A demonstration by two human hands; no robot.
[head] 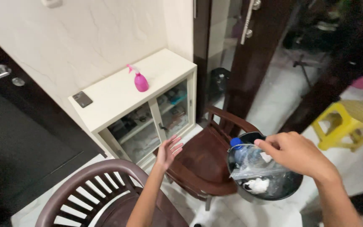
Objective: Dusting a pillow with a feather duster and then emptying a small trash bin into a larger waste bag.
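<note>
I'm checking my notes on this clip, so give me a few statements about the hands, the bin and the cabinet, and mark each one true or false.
1. The right hand holds a clear plastic bag over the black bin. True.
2. The left hand grips the pink spray bottle. False: the hand is open and empty, and the bottle stands apart on the white cabinet.
3. A blue-capped bottle lies in the bin. True.
4. The stool on the right is red. False: it is yellow.
5. Brown chairs stand below the hands. True.
</note>
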